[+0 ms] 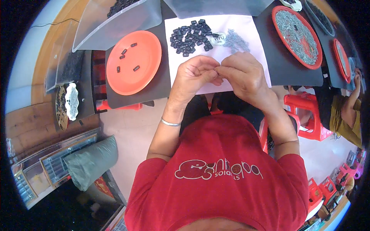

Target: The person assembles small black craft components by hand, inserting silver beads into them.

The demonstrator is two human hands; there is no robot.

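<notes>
- Left hand (192,75) and right hand (243,73) meeting fingertip to fingertip at frame centre, pinching something too small to identify, above white sheet (254,38).
- Pile of small black parts (190,36) just above hands; grey metal bits (236,40) beside it.
- Orange plate (142,73) upper left, few black parts on it.
- Red tray (278,15) of metal pieces upper right.

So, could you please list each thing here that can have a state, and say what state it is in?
left hand: fingertips pinched on something too small to tell
right hand: fingertips meeting the left hand's
orange plate: nearly bare, five black pieces on it
red tray: full of small metal parts
black pieces: loose heap on the white sheet
metal parts: small loose pile
</notes>
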